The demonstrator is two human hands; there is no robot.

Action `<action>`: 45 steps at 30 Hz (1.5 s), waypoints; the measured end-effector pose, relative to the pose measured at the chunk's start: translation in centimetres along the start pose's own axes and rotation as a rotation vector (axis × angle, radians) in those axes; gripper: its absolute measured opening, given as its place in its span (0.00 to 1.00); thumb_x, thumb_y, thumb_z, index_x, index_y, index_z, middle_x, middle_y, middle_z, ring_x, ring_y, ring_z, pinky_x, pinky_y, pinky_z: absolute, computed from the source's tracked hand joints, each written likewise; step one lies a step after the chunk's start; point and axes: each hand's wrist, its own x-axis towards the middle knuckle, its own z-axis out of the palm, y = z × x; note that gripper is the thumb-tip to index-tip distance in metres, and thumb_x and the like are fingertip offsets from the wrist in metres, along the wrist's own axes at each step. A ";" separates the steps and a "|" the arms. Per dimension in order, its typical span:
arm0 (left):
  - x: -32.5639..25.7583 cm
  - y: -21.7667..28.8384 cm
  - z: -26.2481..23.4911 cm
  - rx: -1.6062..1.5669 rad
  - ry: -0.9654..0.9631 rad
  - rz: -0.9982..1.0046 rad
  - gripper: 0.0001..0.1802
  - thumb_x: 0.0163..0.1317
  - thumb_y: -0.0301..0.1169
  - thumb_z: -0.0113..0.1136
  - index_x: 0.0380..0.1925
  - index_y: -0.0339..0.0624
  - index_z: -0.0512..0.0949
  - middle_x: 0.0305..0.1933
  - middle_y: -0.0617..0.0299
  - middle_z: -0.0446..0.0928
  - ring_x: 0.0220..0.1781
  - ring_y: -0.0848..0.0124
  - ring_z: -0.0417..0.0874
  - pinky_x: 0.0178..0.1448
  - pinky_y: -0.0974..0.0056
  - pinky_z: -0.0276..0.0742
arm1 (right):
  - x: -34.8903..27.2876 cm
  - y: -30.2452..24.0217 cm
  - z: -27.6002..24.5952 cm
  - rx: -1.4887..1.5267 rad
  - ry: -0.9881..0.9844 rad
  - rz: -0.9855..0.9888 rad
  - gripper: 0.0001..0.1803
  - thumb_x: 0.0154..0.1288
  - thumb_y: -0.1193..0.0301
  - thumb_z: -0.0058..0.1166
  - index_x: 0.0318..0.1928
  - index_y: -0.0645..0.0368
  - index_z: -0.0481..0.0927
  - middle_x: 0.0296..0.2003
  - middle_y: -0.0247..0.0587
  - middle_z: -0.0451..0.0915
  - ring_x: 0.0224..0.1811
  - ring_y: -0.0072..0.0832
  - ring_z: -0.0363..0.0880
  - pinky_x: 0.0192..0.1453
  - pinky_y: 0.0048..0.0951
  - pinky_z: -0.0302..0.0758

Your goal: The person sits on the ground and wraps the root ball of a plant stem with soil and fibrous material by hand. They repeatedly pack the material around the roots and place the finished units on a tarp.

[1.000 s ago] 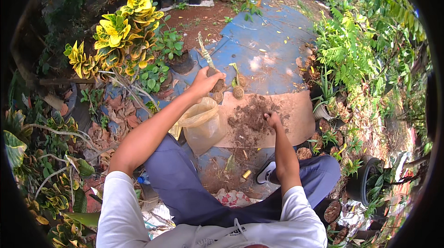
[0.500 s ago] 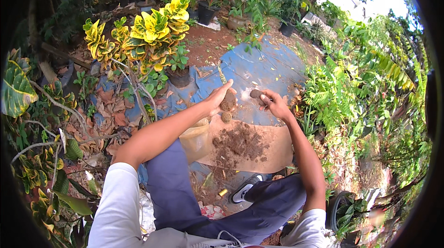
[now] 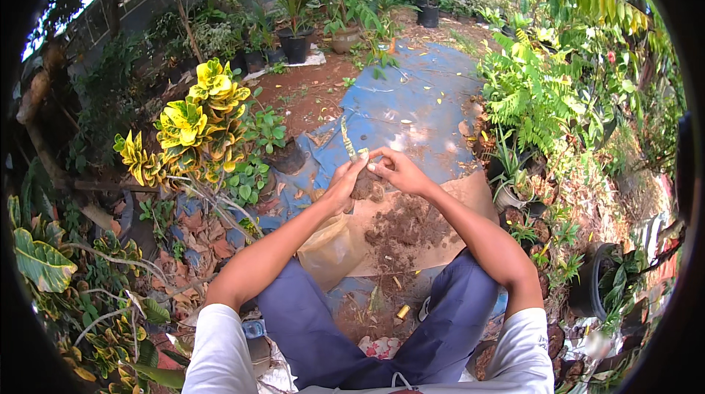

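My left hand [image 3: 343, 185] is closed round a small brown clump of soil [image 3: 363, 188]. A narrow, pale yellow-green striped leaf [image 3: 346, 135] rises above its fingertips. My right hand [image 3: 396, 171] meets it at the top of the clump, fingers bent and pinched together near the leaf's base. What the right fingertips hold is too small to make out. Below the hands lies a tan sheet [image 3: 470, 207] with loose dark soil [image 3: 404, 229] heaped on it. A cloudy plastic bag [image 3: 332, 251] stands beside the sheet, nearest my left forearm.
A worn blue tarp [image 3: 418, 100] covers the ground ahead. A yellow-leaved shrub [image 3: 194, 118] grows at the left, with dry leaves [image 3: 198, 236] around it. Dense ferns [image 3: 525, 78] border the right, near a black pot [image 3: 596, 284]. A small yellow cylinder [image 3: 403, 312] lies between my legs.
My right hand has moved left to meet my left hand; the dark soil lump it held no longer shows in it. My view has shifted, and my right leg is now bent up.
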 end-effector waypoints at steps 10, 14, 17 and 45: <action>2.5 -1.1 -0.1 -0.051 0.194 0.060 0.15 0.67 0.39 0.50 0.47 0.43 0.76 0.42 0.61 0.79 0.42 0.69 0.82 0.46 0.61 0.83 | 0.2 -0.3 1.0 -0.263 0.312 -0.281 0.15 0.65 0.64 0.57 0.45 0.61 0.76 0.40 0.46 0.75 0.45 0.41 0.78 0.50 0.40 0.74; 3.0 -0.9 0.2 -0.252 0.169 -0.004 0.16 0.65 0.38 0.49 0.49 0.44 0.76 0.44 0.61 0.78 0.45 0.68 0.82 0.47 0.60 0.83 | -0.7 -1.5 3.0 -0.358 0.333 -0.322 0.16 0.66 0.68 0.51 0.53 0.59 0.74 0.47 0.51 0.72 0.50 0.48 0.75 0.55 0.44 0.72; 2.9 -0.4 0.5 -0.306 0.171 -0.013 0.17 0.65 0.41 0.49 0.49 0.47 0.76 0.46 0.61 0.78 0.47 0.66 0.82 0.50 0.58 0.82 | -1.0 -1.8 3.9 -0.443 0.339 -0.302 0.20 0.68 0.66 0.50 0.57 0.59 0.70 0.48 0.52 0.70 0.53 0.49 0.72 0.57 0.45 0.70; 3.9 1.3 3.5 -0.601 0.109 0.005 0.19 0.66 0.55 0.53 0.34 0.53 0.77 0.35 0.66 0.79 0.41 0.72 0.81 0.49 0.62 0.78 | 3.3 -2.2 3.9 -0.578 0.792 -0.498 0.11 0.65 0.70 0.45 0.38 0.58 0.81 0.32 0.45 0.76 0.42 0.41 0.73 0.51 0.42 0.64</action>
